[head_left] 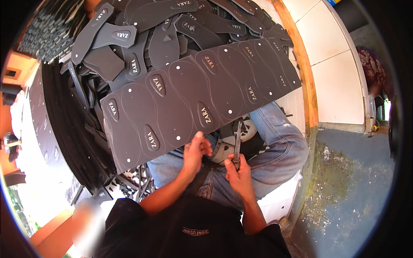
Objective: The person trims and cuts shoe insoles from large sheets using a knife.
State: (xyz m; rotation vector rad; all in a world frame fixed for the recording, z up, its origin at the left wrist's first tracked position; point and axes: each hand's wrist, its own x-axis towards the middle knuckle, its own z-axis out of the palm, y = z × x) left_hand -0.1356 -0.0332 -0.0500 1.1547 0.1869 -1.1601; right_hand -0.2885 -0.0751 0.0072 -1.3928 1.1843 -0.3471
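A large dark grey sheet of flexible foam-like material [198, 101], marked out with sole-shaped outlines, small white dots and oval printed labels, lies slanted across the middle of the view, from about 8 o'clock up to 2 o'clock, resting over the person's lap. The left hand [195, 152] has its grip pinched on the sheet's near edge, just below centre, thumb on top; the fingers beneath are hidden by the sheet. Just to its 3 o'clock, the right hand [241, 174] is wrapped fully around the handle of a narrow dark metal tool [237, 142], which points up toward 12 o'clock with its tip close under the sheet's edge; whether the tip touches the sheet cannot be made out. Behind the tool a pale rounded object [248, 129] shows only in part between the knees, too covered to identify. The blue denim jeans [279, 146] spread toward 3 and 7 o'clock below the sheet. At 11 to 1 o'clock, beyond the sheet, a heap of cut-out dark grey sole pieces [172, 30] is piled up, its top cut off by the picture's rim. At 9 o'clock, more dark sheets [60, 124] stand stacked on edge, their lower ends lost in glare. At 2 o'clock runs an orange wooden rail [307, 86] beside white tiles [340, 86].
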